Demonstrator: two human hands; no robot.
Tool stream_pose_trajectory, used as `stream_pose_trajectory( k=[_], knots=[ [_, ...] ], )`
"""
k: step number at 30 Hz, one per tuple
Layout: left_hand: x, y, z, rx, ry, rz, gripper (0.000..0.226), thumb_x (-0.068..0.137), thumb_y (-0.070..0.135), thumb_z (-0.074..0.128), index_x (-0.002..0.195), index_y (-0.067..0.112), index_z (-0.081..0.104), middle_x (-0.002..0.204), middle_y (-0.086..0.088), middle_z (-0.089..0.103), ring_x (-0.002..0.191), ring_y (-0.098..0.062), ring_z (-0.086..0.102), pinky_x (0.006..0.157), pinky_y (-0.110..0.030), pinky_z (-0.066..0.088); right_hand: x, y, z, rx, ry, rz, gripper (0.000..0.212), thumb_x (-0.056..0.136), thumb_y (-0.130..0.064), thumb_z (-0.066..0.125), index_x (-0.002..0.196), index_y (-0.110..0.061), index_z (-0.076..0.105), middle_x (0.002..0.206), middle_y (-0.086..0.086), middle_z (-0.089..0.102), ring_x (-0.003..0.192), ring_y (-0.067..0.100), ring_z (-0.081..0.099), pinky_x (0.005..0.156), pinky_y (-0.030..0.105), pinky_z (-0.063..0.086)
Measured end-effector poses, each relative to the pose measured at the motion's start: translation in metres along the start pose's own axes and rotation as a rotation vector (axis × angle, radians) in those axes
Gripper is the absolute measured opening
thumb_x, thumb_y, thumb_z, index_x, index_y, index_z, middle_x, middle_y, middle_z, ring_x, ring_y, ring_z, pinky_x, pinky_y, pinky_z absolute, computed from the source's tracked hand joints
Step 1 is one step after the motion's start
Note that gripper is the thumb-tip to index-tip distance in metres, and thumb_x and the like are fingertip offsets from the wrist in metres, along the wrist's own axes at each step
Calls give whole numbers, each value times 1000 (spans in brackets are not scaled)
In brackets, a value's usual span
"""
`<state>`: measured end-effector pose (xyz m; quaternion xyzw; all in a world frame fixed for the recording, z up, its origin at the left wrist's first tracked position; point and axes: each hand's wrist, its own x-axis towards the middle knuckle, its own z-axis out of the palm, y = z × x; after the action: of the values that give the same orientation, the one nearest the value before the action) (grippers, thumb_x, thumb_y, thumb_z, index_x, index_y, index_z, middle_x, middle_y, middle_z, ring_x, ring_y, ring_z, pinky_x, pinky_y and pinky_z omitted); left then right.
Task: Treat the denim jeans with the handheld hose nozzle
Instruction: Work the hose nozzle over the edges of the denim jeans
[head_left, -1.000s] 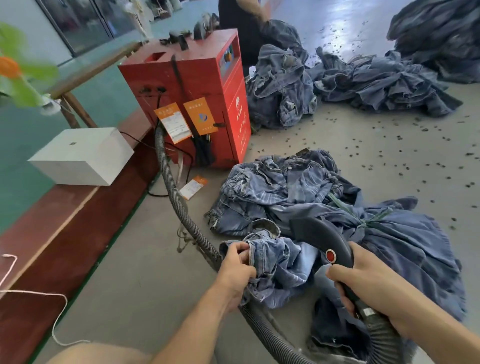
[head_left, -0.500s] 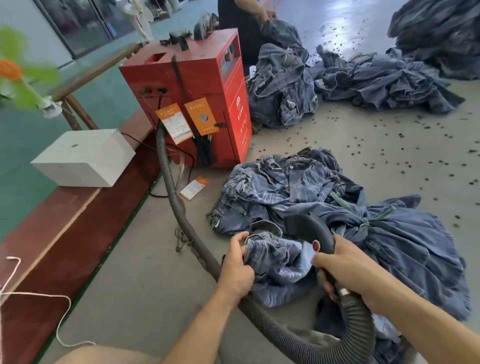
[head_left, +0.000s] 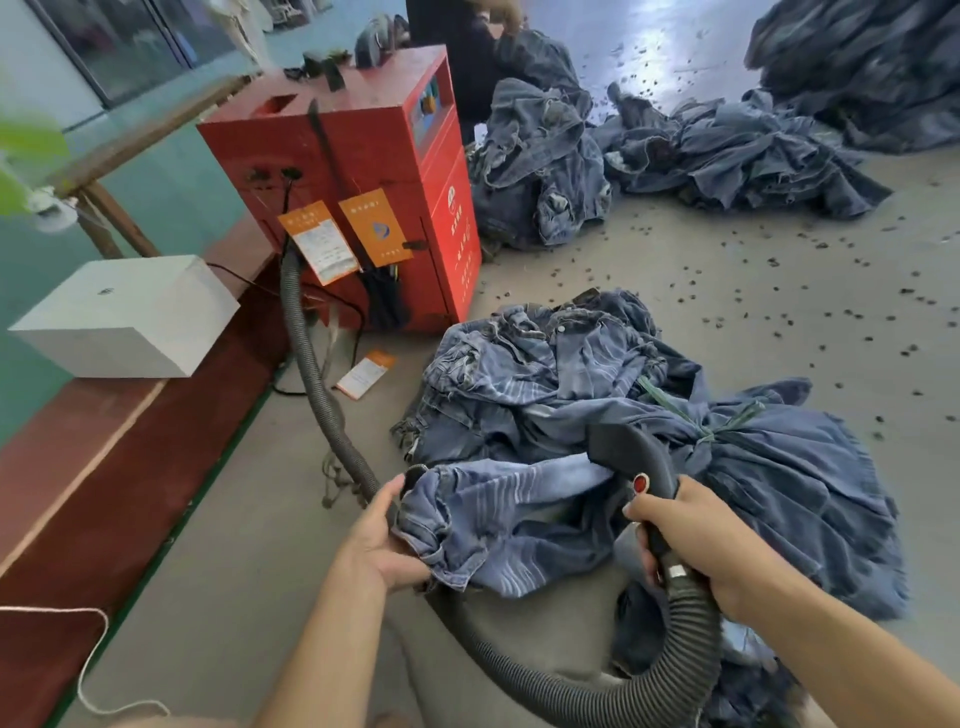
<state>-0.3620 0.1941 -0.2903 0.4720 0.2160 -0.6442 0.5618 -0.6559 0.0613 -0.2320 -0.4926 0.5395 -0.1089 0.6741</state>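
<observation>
A pair of washed blue denim jeans (head_left: 511, 519) lies bunched on the floor in front of me, part of a bigger heap. My left hand (head_left: 382, 540) grips its left edge and holds the cloth spread. My right hand (head_left: 691, 540) is closed around the handle of the black hose nozzle (head_left: 623, 449), which has a red button and whose mouth rests against the top of the jeans. A ribbed black hose (head_left: 322, 395) runs from the nozzle, loops under my arms and leads to the red machine (head_left: 363, 171).
A tied bundle of darker denim (head_left: 795, 499) lies to the right. More denim heaps (head_left: 727, 150) lie at the back, beside a standing person (head_left: 462, 57). A white box (head_left: 124, 317) sits on the brown ledge at left. Small dark bits dot the grey floor (head_left: 753, 291).
My left hand has pulled the jeans out wider to the left. My right hand has swung the nozzle up and left so that its mouth meets the cloth.
</observation>
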Motion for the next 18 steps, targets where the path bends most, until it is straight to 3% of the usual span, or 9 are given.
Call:
stream_pose_trajectory(
  k=[2, 5, 6, 9, 10, 12, 15, 17, 18],
  knots=[
    [9, -1, 3, -8, 7, 8, 42, 90, 40, 71, 101, 0, 76, 113, -23, 74, 98, -41, 70, 94, -61, 50, 1, 8, -2, 13, -10, 43, 18, 94, -2, 60, 80, -7, 49, 59, 17, 54, 43, 25, 50, 46, 34, 46],
    [23, 15, 6, -86, 13, 186, 26, 92, 38, 67, 101, 13, 66, 73, -3, 61, 60, -14, 56, 92, -29, 49, 0, 22, -2, 4, -39, 141, 14, 94, -4, 62, 97, -7, 48, 62, 16, 55, 45, 25, 52, 46, 33, 47],
    [25, 26, 7, -103, -28, 251, 31, 90, 40, 65, 107, 14, 65, 73, 0, 59, 60, -11, 55, 89, -23, 44, -2, 26, -1, -3, -54, 171, 16, 94, -5, 62, 101, -7, 48, 62, 15, 55, 45, 24, 52, 46, 32, 47],
    [36, 59, 0, -96, -9, 400, 49, 101, 55, 49, 117, 11, 64, 101, -11, 72, 91, -27, 68, 96, -55, 48, -4, 35, 4, -36, -90, 201, 16, 94, -5, 62, 99, -7, 47, 65, 17, 52, 45, 25, 50, 45, 32, 46],
    [43, 63, -7, -144, 48, 430, 52, 103, 57, 46, 116, 11, 64, 112, -14, 71, 99, -32, 67, 95, -58, 48, -4, 38, 5, -40, -90, 198, 15, 94, -4, 61, 97, -7, 47, 65, 18, 51, 44, 25, 49, 44, 31, 45],
    [65, 60, -25, -223, 173, 410, 59, 100, 63, 46, 121, 12, 64, 133, -17, 64, 113, -34, 62, 95, -52, 49, 1, 41, 8, -69, -91, 186, 15, 95, -3, 60, 96, -7, 46, 63, 18, 50, 43, 25, 48, 42, 30, 43],
    [99, 40, -31, 18, 259, 220, 79, 79, 75, 68, 128, 12, 67, 129, -17, 70, 112, -31, 69, 94, -40, 56, 20, 44, 13, -137, -97, 188, 15, 95, -5, 60, 96, -6, 46, 62, 20, 52, 43, 26, 50, 41, 29, 43],
    [124, 30, -27, 249, 267, 124, 74, 70, 53, 90, 121, 4, 66, 114, -22, 75, 96, -38, 76, 84, -51, 63, 38, 45, 20, -165, -89, 200, 15, 96, -7, 60, 96, -5, 46, 60, 20, 54, 42, 25, 50, 41, 29, 43],
    [138, 27, -27, 364, 339, 135, 73, 69, 36, 95, 123, 1, 61, 113, -25, 74, 97, -42, 75, 85, -56, 62, 49, 46, 24, -177, -85, 199, 15, 96, -9, 61, 96, -4, 47, 59, 19, 55, 43, 25, 50, 42, 29, 43]
  ],
)
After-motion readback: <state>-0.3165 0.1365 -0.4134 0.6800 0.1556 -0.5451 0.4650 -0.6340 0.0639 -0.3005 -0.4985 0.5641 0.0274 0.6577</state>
